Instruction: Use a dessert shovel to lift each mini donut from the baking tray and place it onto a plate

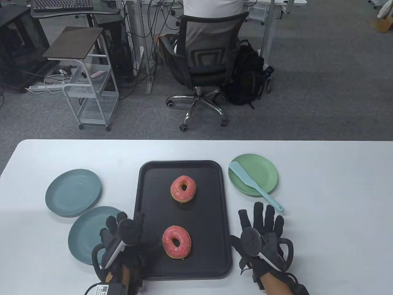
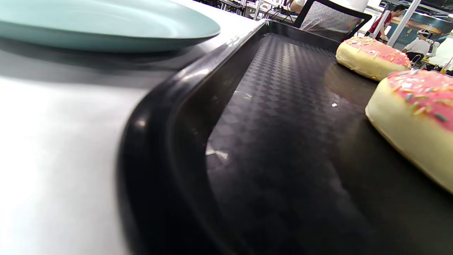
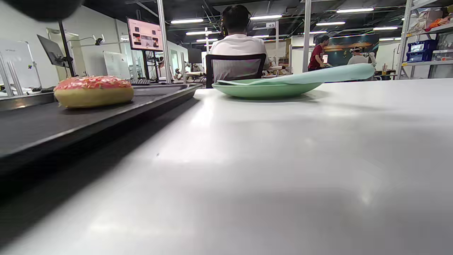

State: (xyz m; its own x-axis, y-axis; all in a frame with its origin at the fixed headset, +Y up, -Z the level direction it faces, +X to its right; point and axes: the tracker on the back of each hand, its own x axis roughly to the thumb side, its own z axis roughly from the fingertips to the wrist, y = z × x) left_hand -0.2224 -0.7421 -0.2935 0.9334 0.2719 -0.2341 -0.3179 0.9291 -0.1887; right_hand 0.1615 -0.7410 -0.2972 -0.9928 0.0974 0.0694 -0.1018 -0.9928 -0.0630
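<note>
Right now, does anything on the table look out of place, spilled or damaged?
Nothing looks spilled or damaged. One oddity: the light blue dessert shovel lies across the green round plate, handle overhanging the rim. Both pink-frosted donuts sit flat in the black baking tray.

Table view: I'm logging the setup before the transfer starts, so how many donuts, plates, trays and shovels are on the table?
Donuts: 2, far donut and near donut
Plates: 3, green plate, far blue plate, near blue plate
Baking tray: 1
Dessert shovel: 1
Total: 7
</note>
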